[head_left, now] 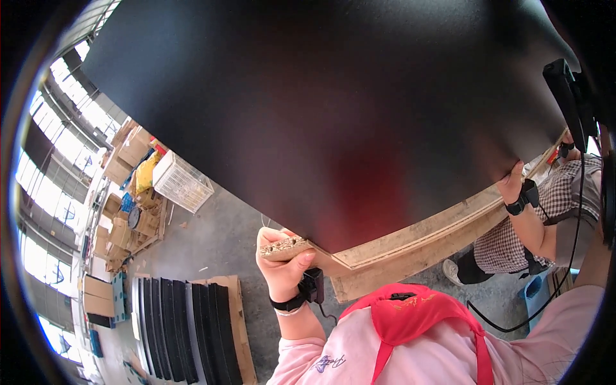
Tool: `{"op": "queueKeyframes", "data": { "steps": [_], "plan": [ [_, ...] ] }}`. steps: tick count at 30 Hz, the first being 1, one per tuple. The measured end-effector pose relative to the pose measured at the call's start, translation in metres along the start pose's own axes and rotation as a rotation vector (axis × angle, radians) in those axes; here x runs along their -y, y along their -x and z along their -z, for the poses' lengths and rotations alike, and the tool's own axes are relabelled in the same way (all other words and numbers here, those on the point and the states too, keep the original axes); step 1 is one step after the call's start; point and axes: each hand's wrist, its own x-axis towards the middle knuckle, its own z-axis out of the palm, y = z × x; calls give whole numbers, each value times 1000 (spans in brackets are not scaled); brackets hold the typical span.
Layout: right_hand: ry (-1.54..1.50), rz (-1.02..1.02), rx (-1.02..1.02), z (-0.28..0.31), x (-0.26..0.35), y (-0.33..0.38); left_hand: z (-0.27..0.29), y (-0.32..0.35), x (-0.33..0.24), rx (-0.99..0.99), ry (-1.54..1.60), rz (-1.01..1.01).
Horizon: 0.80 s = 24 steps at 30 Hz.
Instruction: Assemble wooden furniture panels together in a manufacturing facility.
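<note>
A large black panel (pixel 289 115) with a glossy face fills the upper middle, close in front of me, and a blurred red patch shows on it. My left hand (pixel 280 266) is closed around a rough chipboard edge (pixel 285 249) at the panel's near left corner, thumb on the near side. My right hand (pixel 511 183) grips the panel's near edge farther right; some of its fingers are hidden. Below that edge runs a pale wooden strip (pixel 410 256). Both my wrists carry black bands with small devices.
A person in a checkered apron (pixel 491 247) stands at the right, one hand near the panel's far right edge. At the left are a white crate (pixel 184 181), cardboard boxes (pixel 119 234) and a row of black panels (pixel 186 327) on wood. A black cable (pixel 513 329) hangs at right.
</note>
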Motion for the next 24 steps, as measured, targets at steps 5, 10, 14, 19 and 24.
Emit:
{"op": "queueKeyframes", "data": {
  "steps": [5,10,14,19,24],
  "plan": [
    [-57,-2,70,3,-1,0,-2,1,-1,5,-6,-7],
    [-501,-110,157,18,-5,3,-3,-1,-2,-17,-16,-49],
    [-375,-89,-73,17,-9,17,-6,-2,-3,-61,-4,-39],
    [-608,-218,117,7,-24,12,-11,-2,-5,-87,-19,-11],
    [-37,-60,-91,58,-31,40,-14,0,-4,-101,-55,-38]
  ]
}}
